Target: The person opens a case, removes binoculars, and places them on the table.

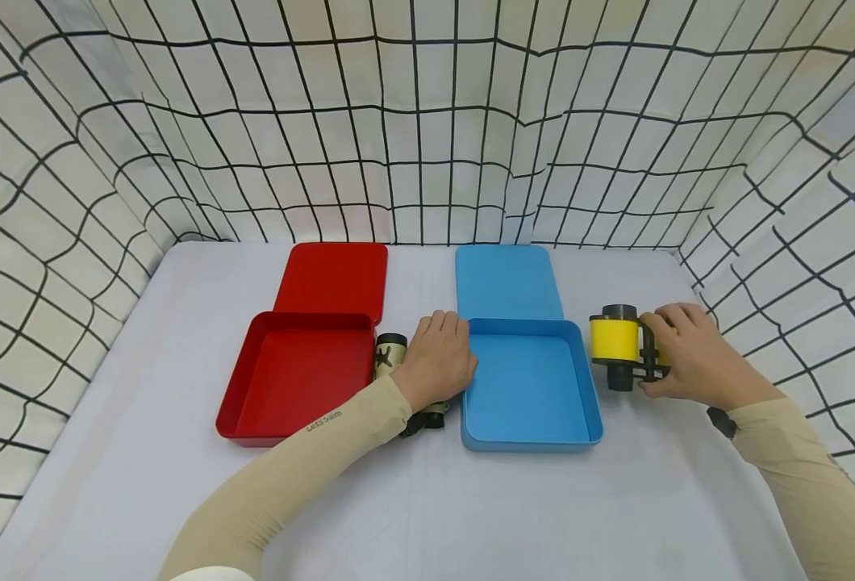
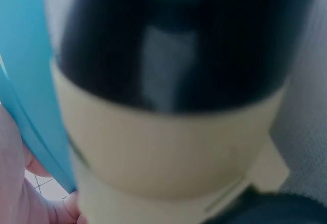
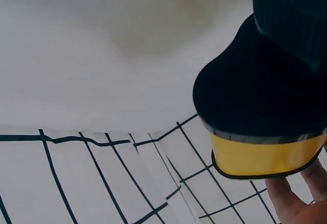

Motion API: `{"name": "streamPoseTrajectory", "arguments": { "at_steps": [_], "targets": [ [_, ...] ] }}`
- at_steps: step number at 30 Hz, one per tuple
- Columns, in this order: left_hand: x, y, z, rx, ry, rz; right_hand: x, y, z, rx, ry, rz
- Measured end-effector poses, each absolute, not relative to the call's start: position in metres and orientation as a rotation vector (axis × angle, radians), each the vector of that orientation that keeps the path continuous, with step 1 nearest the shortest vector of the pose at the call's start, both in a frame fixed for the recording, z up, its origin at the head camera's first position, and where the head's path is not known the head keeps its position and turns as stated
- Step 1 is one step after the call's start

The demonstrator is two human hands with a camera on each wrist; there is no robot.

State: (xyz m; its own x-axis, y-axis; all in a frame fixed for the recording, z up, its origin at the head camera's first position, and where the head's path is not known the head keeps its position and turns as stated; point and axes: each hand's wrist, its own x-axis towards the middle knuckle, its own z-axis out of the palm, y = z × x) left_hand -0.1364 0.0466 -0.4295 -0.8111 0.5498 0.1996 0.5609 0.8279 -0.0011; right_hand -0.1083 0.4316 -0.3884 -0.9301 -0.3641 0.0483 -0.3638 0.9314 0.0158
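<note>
Between the two boxes, my left hand grips a pair of camouflage binoculars from above, covering much of it. Its fingers lie right at the left rim of the blue box. The left wrist view is filled by the binoculars' tan barrel and black end, with the blue box behind. To the right of that box, my right hand holds yellow-and-black binoculars by their right side. The right wrist view shows fingers curled against the yellow barrel.
A red box stands left of the camouflage binoculars, its lid laid back behind it. The blue box's lid lies back likewise. White walls with black grid netting enclose the white table at the back and sides.
</note>
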Motion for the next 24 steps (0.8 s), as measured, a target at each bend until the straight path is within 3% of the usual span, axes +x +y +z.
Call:
{"name": "streamPoseTrajectory", "arguments": {
  "at_steps": [24],
  "targets": [
    [-0.135, 0.046, -0.427, -0.86, -2.829, -0.113, -0.107, 0.442, -0.415, 0.491, -3.251, 0.024]
  ]
}}
